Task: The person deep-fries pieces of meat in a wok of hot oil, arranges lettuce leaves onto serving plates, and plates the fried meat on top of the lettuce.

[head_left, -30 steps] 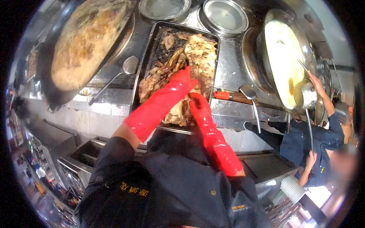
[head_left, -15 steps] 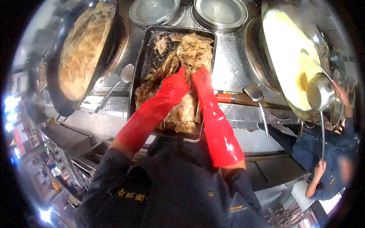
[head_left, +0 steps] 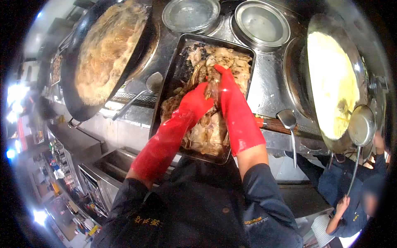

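Observation:
Both my hands wear long red rubber gloves and work over a dark metal tray (head_left: 175,78) of cooked, browned meat (head_left: 240,62). Between them a dark brown piece of meat (head_left: 213,82) is raised a little above the rest. My left hand (head_left: 197,101) has its fingers closed round the lower end of this piece. Against its right side presses my right hand (head_left: 226,84), thumb and fingers bent around it. The fingertips are partly hidden by the meat and the gloves. Paler slabs of meat (head_left: 209,134) lie in the near part of the tray.
A wok (head_left: 70,93) of bubbling brown liquid stands left; another wok (head_left: 311,58) holds pale yellow liquid. Two round metal pans (head_left: 190,15) sit behind the tray. Ladles (head_left: 154,82) (head_left: 287,119) and a brush (head_left: 276,125) rest alongside. At right, a co-worker (head_left: 347,182) holds a long-handled ladle (head_left: 362,128).
My hands have lifted the dark piece of meat up between them, the right hand moving farther over it. The whole view has shifted, and the co-worker's ladle has moved lower.

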Motion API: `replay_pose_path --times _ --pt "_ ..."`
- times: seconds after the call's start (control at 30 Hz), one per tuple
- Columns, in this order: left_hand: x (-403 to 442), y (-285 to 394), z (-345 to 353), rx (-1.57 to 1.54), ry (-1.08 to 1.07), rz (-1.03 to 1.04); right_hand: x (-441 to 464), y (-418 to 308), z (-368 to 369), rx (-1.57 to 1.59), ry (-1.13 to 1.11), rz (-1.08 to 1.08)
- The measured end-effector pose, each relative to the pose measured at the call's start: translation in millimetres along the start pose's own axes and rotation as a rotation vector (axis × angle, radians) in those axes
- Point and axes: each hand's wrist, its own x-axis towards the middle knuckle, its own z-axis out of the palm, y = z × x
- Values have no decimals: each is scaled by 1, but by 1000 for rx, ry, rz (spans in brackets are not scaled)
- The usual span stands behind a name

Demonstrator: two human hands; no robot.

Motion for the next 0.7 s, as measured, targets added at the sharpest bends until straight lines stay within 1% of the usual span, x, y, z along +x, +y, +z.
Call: replay_pose_path --times 0.03,0.07,0.1,0.13,0.17,0.2,0.23,0.27,0.33,0.37,0.4,0.43,0.47,0.5,0.53,0.57,0.6,0.63,0.7 --pt "-9 -7 -2 -59 15 -5 8 4 -8 32 -15 -11" --pt "-28 -10 -10 -188 84 -58 18 9 -20 66 -34 -21" --pt "-43 -22 -14 -192 121 -82 -26 -1 -6 97 -108 -113" --pt "-57 -39 -21 -387 163 -43 -28 2 -12 136 -113 -117" --pt "-84 -34 -49 -488 263 -22 -26 2 -16 175 -130 -114" --pt "-111 -29 -76 -585 361 9 -44 -5 -14 128 -122 -128" --pt "-123 -67 -92 -492 467 60 -69 -16 -9 78 -112 -146" --pt "-147 -63 -130 -457 538 -31 -90 -23 -3 61 -168 -119" --pt "-167 -109 -194 -342 657 -189 -128 -39 -1 111 -203 -82" --pt "-167 -165 -225 -260 704 -261 -132 -41 2 117 -218 -73" --pt "-171 -186 -257 -115 740 -364 -136 -42 5 122 -233 -65" --pt "-174 -204 -287 33 768 -460 -135 -43 8 104 -203 -70" --pt "-167 -235 -315 91 744 -532 -137 -41 14 87 -165 -78" --pt "-156 -269 -336 149 717 -598 -149 -39 23 86 -175 -90" --pt "-139 -300 -359 145 725 -584 -171 -41 39 83 -171 -123" --pt "-118 -330 -380 307 487 -694 -192 -41 58 82 -162 -158" --pt "-114 -341 -394 470 250 -791 -213 -36 73 -48 33 -188" --pt "-114 -357 -404 470 250 -771 -215 -31 74 -43 41 -205" --pt "-121 -364 -417 341 435 -745 -218 -25 72 -15 -120 -192"
